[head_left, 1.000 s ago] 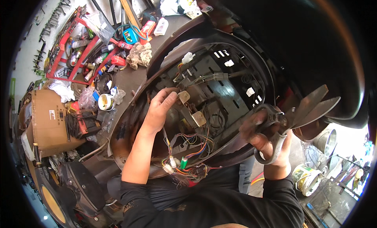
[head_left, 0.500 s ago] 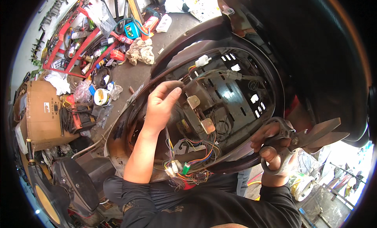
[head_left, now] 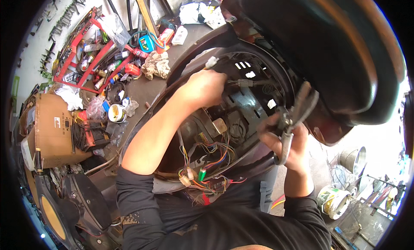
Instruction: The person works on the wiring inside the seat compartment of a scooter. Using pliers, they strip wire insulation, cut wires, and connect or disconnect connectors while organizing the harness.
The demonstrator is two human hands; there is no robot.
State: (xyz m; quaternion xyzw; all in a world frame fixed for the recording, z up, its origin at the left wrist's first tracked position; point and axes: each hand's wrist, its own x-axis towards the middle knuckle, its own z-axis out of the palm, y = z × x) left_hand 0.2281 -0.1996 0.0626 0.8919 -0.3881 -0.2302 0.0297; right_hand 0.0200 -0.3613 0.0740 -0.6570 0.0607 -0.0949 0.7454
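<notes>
My left hand (head_left: 203,89) is closed at the far left part of a scooter's dark body shell (head_left: 263,153), its fingertips turned down and mostly hidden. A white plug connector (head_left: 211,62) sticks out just past its knuckles, its wires apparently within my fingers. My right hand (head_left: 286,142) grips large metal scissors (head_left: 286,125) by the handles over the shell's right side, the blades pointing up and away, slightly blurred. Between the hands lie a rusty metal bracket (head_left: 220,126) and coloured wires (head_left: 222,153). Nearer me hang a green connector (head_left: 202,174) and pale connectors (head_left: 186,178).
The raised black seat (head_left: 315,47) fills the upper right. At left stand a cardboard box (head_left: 54,129), a white tub (head_left: 116,113) and a red rack (head_left: 77,56) of bottles. Buckets (head_left: 334,201) stand at lower right. A scooter handlebar part (head_left: 84,200) is at lower left.
My left hand has moved farther in and to the right, closing by the white connector, which has shifted slightly. My right hand has swung the scissors from pointing right to pointing up and away.
</notes>
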